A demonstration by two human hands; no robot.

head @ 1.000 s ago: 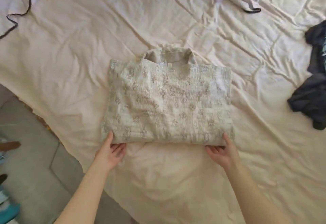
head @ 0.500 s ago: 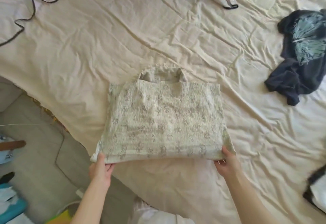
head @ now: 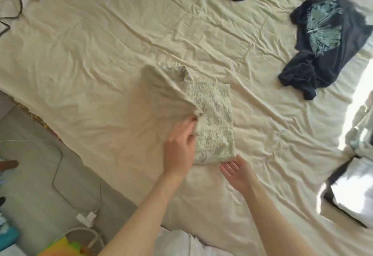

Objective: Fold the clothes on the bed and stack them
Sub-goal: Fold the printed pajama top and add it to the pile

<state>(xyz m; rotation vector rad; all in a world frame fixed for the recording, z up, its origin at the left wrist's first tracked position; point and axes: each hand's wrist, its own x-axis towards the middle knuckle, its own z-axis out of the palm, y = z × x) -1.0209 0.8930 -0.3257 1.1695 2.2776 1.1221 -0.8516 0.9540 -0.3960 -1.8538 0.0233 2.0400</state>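
left of the dark t-shirt (head: 331, 50) on the bed (head: 101, 54), the patterned top (head: 212, 122) lies lengthwise away; left hand (head: 179, 146) pinches its flap mid-fold, right hand (head: 236, 172) open at the near corner.

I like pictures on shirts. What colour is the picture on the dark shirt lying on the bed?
Pale blue-green, on the dark navy shirt; the head view shows it.

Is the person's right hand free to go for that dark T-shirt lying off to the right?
Probably yes: the right hand lies open, holding nothing, and only bare sheet separates it from the dark T-shirt, though it would need a stretch.
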